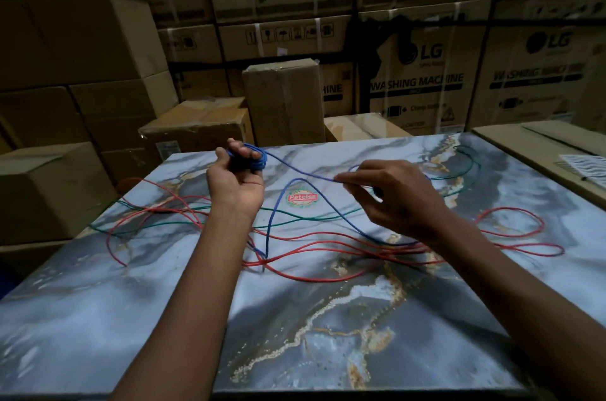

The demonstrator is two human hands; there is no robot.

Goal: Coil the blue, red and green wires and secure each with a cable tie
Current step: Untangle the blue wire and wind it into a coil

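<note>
Hands coiling thin blue wire above a marble-patterned tabletop.
Left hand grips several blue loops around its curled fingers; right hand pinches the taut strand. Loose red wire and green wire sprawl across the tabletop.

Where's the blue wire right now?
In the head view, the blue wire is partly coiled around the left hand, runs right to the right hand's pinch, then loops down over the red wire.

Glossy marble-look tabletop; matt cardboard boxes; smooth plastic-sheathed wires.
</note>
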